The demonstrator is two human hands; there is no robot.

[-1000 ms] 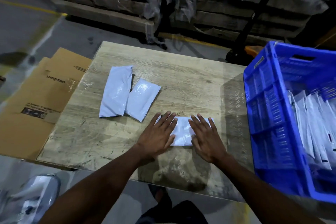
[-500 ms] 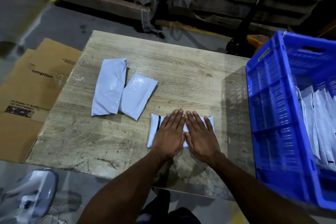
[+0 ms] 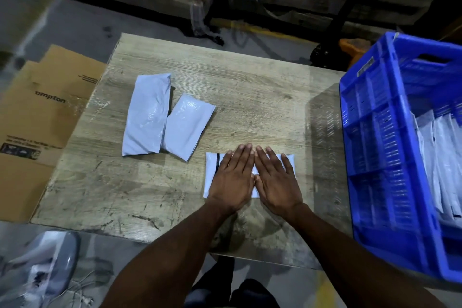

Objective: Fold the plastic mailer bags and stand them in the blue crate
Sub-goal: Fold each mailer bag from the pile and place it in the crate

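Both your palms are flat on a white plastic mailer bag [image 3: 211, 172] lying near the front edge of the worn wooden table [image 3: 250, 97]. Your left hand [image 3: 231, 181] and right hand [image 3: 276, 182] sit side by side, fingers straight, pressing rather than gripping. Two more grey folded mailers [image 3: 165, 117] lie to the left, touching. The blue plastic crate [image 3: 375, 137] on your right has white bags standing inside.

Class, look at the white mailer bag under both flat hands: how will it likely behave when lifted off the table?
The mailer bag looks thin and glossy, so probably light, floppy and slippery. The left hand and right hand press it flat, so its fold may spring open once released.
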